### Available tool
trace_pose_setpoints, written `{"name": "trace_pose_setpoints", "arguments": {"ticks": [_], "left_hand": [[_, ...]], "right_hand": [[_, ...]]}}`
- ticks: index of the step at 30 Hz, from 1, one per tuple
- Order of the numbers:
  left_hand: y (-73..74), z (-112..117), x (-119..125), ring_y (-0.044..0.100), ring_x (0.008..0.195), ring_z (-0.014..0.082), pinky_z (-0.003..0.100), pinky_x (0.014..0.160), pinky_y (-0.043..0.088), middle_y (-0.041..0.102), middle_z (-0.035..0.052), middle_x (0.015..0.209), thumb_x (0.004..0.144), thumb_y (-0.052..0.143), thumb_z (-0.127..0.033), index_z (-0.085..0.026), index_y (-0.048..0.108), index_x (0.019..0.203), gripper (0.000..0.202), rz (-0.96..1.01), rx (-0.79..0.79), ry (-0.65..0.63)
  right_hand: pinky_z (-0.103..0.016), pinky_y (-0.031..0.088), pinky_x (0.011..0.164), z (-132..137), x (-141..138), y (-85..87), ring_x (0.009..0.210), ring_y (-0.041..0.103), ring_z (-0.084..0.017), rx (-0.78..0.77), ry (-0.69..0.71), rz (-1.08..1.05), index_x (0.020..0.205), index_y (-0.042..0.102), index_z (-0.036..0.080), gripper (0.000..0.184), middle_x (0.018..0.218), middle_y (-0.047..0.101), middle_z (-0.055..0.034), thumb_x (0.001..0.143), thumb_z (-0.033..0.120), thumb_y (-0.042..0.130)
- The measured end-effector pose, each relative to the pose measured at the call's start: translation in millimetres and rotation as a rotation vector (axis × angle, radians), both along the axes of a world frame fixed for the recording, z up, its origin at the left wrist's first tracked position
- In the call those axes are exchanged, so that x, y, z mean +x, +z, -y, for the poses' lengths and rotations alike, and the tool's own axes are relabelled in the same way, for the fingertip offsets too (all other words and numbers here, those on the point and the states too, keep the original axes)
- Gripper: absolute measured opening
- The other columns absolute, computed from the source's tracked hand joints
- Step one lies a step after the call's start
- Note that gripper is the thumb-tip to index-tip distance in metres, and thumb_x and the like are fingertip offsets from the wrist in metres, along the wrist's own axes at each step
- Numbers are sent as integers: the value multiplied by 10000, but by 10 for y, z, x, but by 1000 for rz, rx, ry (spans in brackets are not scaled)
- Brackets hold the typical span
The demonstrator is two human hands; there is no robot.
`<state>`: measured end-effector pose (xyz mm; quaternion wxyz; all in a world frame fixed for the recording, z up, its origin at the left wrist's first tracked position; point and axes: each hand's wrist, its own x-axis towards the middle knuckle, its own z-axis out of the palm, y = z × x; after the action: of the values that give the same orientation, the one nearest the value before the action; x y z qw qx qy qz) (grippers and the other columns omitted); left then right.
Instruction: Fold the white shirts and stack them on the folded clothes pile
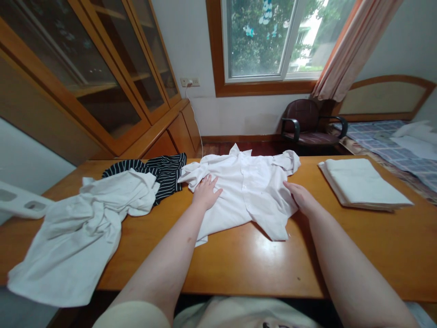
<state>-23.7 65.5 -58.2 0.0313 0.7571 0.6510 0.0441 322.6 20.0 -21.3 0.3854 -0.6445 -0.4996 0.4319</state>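
A white buttoned shirt [249, 187] lies spread front-up on the wooden table [239, 264]. My left hand [205, 191] rests flat on the shirt's left side, fingers stretched out. My right hand [300, 197] lies at the shirt's right edge, fingers together and extended, pressing the cloth; nothing is gripped that I can see.
A crumpled white garment [78, 232] hangs over the table's left front edge. A black-and-white striped garment [160, 171] lies behind it. A folded white stack [362, 184] sits at the right. A white object [20, 200] is at far left. A dark armchair [307, 120] stands beyond the table.
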Motion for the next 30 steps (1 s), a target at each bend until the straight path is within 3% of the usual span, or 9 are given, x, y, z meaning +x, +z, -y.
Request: {"name": "trace_pose_setpoints", "arguments": {"ticks": [3, 5, 10, 15, 17, 20, 24, 27, 30], "left_hand": [[-13, -3, -3, 189, 1395, 251, 397, 1096, 200, 229, 83, 1526, 876, 350, -553, -243, 301, 1440, 646, -8, 1, 0], [-24, -7, -7, 191, 1395, 250, 399, 1095, 202, 230, 86, 1525, 875, 347, -559, -247, 300, 1440, 647, -10, 4, -2], [-55, -20, -27, 193, 1395, 249, 392, 1097, 199, 235, 80, 1525, 874, 349, -562, -252, 307, 1438, 645, 0, 16, -5], [-98, -37, -49, 224, 1382, 266, 403, 1087, 218, 265, 104, 1510, 873, 349, -564, -236, 334, 1426, 644, 10, 56, -31], [-111, -42, -52, 233, 1379, 267, 410, 1081, 231, 274, 105, 1507, 873, 352, -560, -239, 337, 1424, 637, 5, 63, -32], [-125, -46, -53, 243, 1375, 266, 418, 1073, 246, 280, 106, 1504, 874, 355, -558, -249, 335, 1423, 630, -4, 73, -29], [-136, -50, -56, 250, 1372, 267, 419, 1072, 250, 286, 107, 1502, 873, 364, -554, -249, 343, 1419, 626, -6, 81, -29], [-138, -51, -59, 249, 1373, 270, 417, 1073, 248, 282, 104, 1504, 874, 366, -554, -249, 344, 1420, 626, -3, 80, -31], [-139, -51, -60, 242, 1375, 270, 412, 1078, 237, 279, 98, 1506, 873, 368, -556, -247, 342, 1421, 630, 5, 78, -30]], "right_hand": [[-264, 444, 596, 104, 77, 200, 675, 587, -193, -135, 302, 87, 780, 668, 159, 409, 719, 662, -37, 696, 553, 602], [-279, 459, 627, 170, 149, 287, 711, 602, -213, -189, 378, 185, 805, 689, 169, 366, 763, 684, -38, 621, 485, 685], [-347, 491, 692, 296, 305, 246, 760, 620, -262, -198, 348, 222, 756, 692, 188, 321, 766, 703, -47, 522, 400, 748], [-359, 501, 749, 377, 319, 30, 840, 641, -262, 70, 63, -173, 917, 660, 179, 401, 909, 703, -88, 682, 504, 640], [-362, 513, 722, 411, 309, -26, 847, 652, -265, 88, -20, -319, 1022, 629, 185, 475, 991, 693, -105, 711, 543, 605], [-370, 525, 712, 459, 339, -37, 883, 656, -289, -32, 106, -369, 1127, 601, 192, 586, 1071, 679, -115, 662, 542, 666], [-363, 530, 732, 494, 449, 27, 871, 656, -309, -231, 315, -137, 980, 684, 157, 494, 985, 711, -106, 598, 461, 763], [-357, 532, 708, 515, 514, 101, 843, 658, -295, -238, 316, -70, 951, 693, 175, 462, 952, 717, -87, 632, 508, 725], [-368, 520, 779, 562, 531, 189, 954, 630, -307, -161, 349, -114, 1046, 666, 176, 578, 1031, 695, -97, 593, 528, 739]]}}
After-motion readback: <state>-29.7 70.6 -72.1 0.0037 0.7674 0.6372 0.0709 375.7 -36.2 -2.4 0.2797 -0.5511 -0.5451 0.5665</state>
